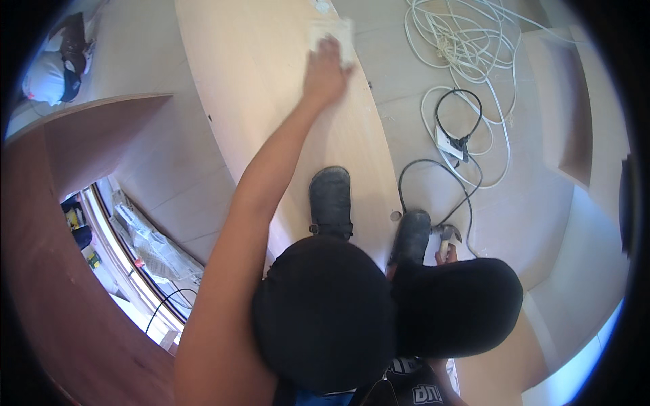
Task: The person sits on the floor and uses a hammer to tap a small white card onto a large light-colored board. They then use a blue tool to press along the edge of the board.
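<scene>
A long pale wooden board [250, 74] lies under me, running away toward the far edge. My left hand [326, 76] reaches far out over it, palm down, fingers pressed onto a pale square sheet [342, 32]. Blur keeps me from telling whether the sheet is cloth or paper. Low at the right, beside my dark shoe [412, 237], my right hand [445, 256] is closed around the handle of a claw hammer [448, 234]. My knees hide most of that hand and forearm. My other shoe [330, 199] rests on the board.
White cable [467, 47] lies in loose coils at the far right. Nearer are a black cable loop [457, 101] and a white block [448, 143]. A brown curved panel [88, 271] stands left, with wrapped plastic [152, 237] beside it. Pale panels [572, 101] stand right.
</scene>
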A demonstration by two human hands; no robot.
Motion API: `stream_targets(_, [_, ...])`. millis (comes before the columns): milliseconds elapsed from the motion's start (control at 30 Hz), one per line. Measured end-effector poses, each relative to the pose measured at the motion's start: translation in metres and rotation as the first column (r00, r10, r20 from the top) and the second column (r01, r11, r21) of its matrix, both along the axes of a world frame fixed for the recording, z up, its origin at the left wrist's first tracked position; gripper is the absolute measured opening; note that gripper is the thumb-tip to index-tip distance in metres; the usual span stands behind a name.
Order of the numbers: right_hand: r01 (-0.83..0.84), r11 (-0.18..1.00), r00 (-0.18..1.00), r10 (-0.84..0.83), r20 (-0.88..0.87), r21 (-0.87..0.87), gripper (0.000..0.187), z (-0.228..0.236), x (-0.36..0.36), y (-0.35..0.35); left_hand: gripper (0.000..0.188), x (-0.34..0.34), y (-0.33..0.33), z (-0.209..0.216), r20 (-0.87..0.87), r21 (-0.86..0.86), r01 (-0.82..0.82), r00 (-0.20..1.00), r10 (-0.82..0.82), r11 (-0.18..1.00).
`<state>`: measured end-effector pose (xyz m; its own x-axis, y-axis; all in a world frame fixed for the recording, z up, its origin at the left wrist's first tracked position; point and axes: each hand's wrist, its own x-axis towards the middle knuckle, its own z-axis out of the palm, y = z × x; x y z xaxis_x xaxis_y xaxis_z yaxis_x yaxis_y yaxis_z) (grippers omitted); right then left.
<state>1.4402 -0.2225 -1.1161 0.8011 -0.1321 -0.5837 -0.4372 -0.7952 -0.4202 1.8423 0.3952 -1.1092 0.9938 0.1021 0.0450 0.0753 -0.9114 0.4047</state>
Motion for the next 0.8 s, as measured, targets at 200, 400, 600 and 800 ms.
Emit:
stream_targets(200, [0.194,0.98,0.94,-0.201,-0.275,-0.053,0.05,0.099,0.013,-0.006,0.093,-0.087,-0.074,0.016,-0.132,-0.201,0.405,0.891,-0.434,0.892])
stream_targets(400, [0.172,0.985,0.949,-0.171,-0.265,-0.02,0.049,0.203,0.139,0.058,0.084,-0.005,0.049,-0.012,0.029,0.047,-0.095,0.995,0.093,0.994])
stream_targets(600, [-0.206,0.967,0.974,0.188,0.128,0.151,0.043,0.243,0.293,0.199,0.082,-0.06,0.121,-0.015,-0.091,0.142,-0.161,0.98,0.175,0.977])
stream_targets(800, [-0.406,0.882,0.913,0.404,0.062,0.237,0.042,0.2,0.433,0.348,0.08,-0.136,0.11,-0.001,-0.142,0.113,-0.134,0.978,0.15,0.984])
